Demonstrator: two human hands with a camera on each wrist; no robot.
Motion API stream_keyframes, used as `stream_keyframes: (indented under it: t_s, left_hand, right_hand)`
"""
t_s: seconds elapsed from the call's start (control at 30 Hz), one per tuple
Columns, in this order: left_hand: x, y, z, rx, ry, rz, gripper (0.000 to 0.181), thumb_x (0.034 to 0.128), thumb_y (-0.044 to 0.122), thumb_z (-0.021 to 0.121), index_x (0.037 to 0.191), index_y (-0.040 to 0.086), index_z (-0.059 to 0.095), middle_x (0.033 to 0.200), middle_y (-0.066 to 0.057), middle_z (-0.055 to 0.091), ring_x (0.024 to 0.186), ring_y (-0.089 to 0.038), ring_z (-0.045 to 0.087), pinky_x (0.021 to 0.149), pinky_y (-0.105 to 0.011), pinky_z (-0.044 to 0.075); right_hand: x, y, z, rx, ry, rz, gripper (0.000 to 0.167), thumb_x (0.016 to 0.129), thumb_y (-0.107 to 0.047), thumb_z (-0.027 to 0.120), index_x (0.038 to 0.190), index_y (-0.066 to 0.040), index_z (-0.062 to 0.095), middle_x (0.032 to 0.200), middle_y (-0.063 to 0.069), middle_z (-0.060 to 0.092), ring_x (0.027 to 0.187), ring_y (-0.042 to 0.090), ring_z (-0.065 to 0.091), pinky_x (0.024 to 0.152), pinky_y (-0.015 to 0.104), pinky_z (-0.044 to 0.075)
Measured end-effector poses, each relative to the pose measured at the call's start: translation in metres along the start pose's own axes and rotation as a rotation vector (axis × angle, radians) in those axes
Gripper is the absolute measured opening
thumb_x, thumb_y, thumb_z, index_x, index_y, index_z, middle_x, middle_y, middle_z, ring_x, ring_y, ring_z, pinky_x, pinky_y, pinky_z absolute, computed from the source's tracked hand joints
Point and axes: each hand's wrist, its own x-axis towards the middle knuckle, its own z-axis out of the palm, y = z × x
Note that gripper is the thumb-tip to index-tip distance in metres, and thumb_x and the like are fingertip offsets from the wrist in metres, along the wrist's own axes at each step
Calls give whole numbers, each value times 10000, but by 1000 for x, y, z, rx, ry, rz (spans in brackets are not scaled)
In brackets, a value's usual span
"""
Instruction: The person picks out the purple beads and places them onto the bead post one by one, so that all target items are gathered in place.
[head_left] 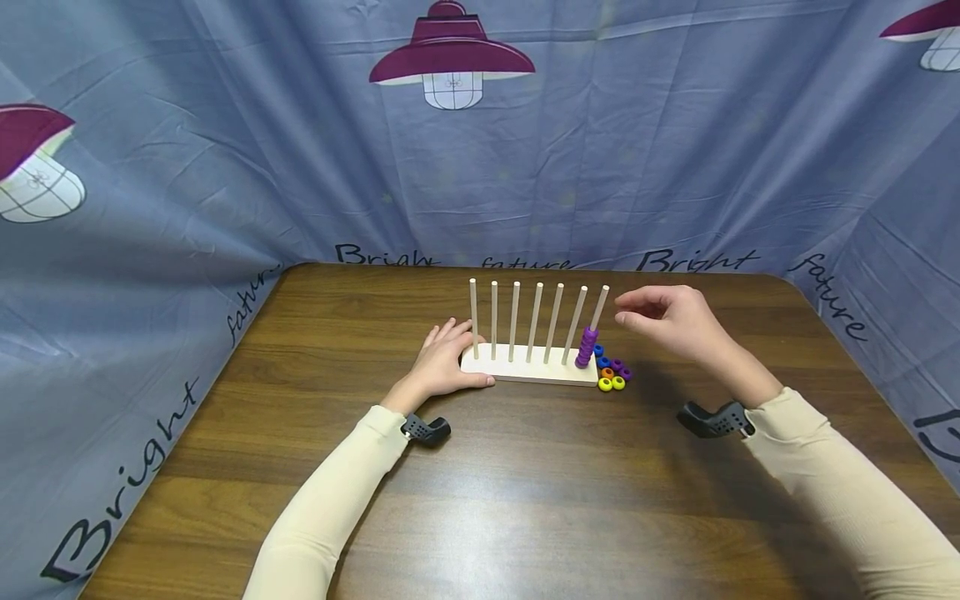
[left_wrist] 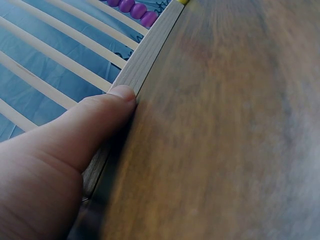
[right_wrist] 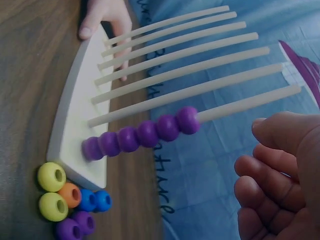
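A pale wooden peg board [head_left: 525,372] with several upright rods stands on the table. Purple beads [right_wrist: 147,133] are stacked on its rightmost rod, filling the lower part. My left hand [head_left: 439,367] grips the board's left end, its thumb [left_wrist: 117,100] along the front edge and its other fingers around behind. To the right of the bead-filled rod, my right hand [head_left: 675,321] hovers near the rod's top without touching it. Its thumb and fingertips are apart, the fingers loosely bent, with no bead between them.
Loose beads lie against the board's right end: two yellow [right_wrist: 52,177], one orange [right_wrist: 70,194], two blue [right_wrist: 87,200] and two purple [right_wrist: 84,222]. The brown wooden table [head_left: 480,500] meets a blue printed curtain [head_left: 600,167] at the back and sides.
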Motion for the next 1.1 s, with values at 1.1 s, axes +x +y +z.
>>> stream_keyframes:
  t_s: [1.1]
  left_hand:
    - [0,0,0,8,-4,-5,718,767,573,799,1343,178,635,1643,-126,379,1576,-396,207,1293,-586,105]
  right_hand:
    - [-30,61,45,-22,-71,106,256,917,-183,747,1086,9,758,939,143,781,739,19,597,652,172,499]
